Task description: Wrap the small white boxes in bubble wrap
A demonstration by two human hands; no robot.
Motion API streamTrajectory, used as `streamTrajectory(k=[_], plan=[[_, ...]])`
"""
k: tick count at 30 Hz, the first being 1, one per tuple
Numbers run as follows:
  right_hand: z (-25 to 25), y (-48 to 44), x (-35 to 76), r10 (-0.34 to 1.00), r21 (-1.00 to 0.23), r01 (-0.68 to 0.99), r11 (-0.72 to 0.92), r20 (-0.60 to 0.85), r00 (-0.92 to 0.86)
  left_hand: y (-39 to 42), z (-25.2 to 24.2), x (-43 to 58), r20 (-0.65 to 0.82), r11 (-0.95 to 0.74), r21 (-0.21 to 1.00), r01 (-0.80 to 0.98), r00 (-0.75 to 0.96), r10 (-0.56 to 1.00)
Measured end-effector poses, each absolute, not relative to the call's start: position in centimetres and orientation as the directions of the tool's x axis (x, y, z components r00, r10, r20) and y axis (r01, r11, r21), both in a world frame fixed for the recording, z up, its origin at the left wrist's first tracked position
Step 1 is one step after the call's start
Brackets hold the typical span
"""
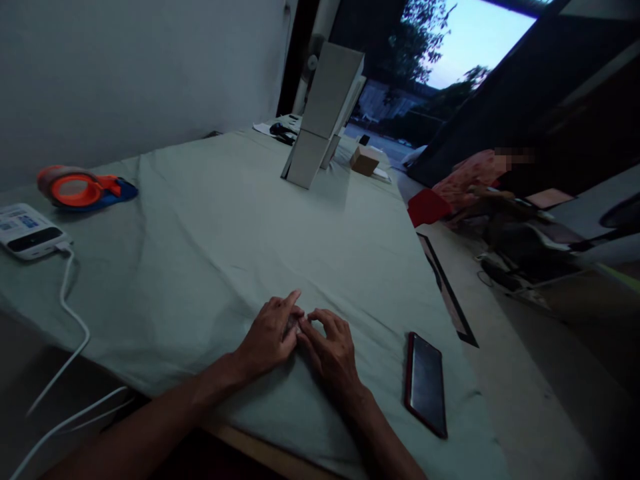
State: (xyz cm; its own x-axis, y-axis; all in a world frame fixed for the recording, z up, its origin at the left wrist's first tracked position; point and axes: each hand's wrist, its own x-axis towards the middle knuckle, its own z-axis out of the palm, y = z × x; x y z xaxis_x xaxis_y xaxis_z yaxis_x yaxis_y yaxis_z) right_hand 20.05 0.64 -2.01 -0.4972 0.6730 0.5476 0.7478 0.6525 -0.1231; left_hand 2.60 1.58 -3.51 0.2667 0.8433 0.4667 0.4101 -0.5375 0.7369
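Left hand (267, 338), fingers partly curled around a small, greyish, indistinct object (293, 324), apparently steadies it. Right hand (334, 348): fingers bent, pinch indeterminable.

Plain pale green across the cloth (215, 220), greyish on the small half-hidden piece (294, 324) by the near edge of the worktop (263, 454), black rimmed with dark red on the phone (426, 385) by the right edge. Orange and blue on the tape dispenser (93, 193) by the left edge, white with black on the device (25, 219).
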Motion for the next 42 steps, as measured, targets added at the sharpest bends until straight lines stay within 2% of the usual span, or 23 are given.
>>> streamTrajectory(k=[11, 17, 23, 29, 35, 42], plan=[[-2.8, 0.9, 20.2, 0.670, -0.201, 0.728, 0.656, 0.599, -0.438, 0.3, -4.0, 2.5, 0.522, -0.575, 0.641, 0.508, 0.261, 0.812], [-3.4, 0.6, 20.2, 0.680, -0.274, 0.718, 0.640, 0.638, -0.363, 0.2, -4.1, 2.3, 0.489, -0.556, 0.643, 0.527, 0.276, 0.828], [-2.5, 0.9, 21.0, 0.748, -0.359, 0.714, 0.601, 0.567, -0.345, 0.3, -3.9, 2.3, 0.493, -0.568, 0.647, 0.508, 0.289, 0.821], [-2.0, 1.1, 20.7, 0.737, -0.249, 0.740, 0.625, 0.502, -0.453, 0.1, -3.9, 2.3, 0.460, -0.535, 0.709, 0.459, 0.274, 0.845], [-3.0, 0.8, 20.5, 0.727, -0.191, 0.764, 0.616, 0.511, -0.458, -0.2, -4.0, 2.2, 0.442, -0.478, 0.773, 0.418, 0.186, 0.878], [-2.8, 0.2, 19.5, 0.756, -0.141, 0.813, 0.565, 0.484, -0.441, -0.5, -3.5, 1.8, 0.392, -0.427, 0.810, 0.402, 0.172, 0.904]])
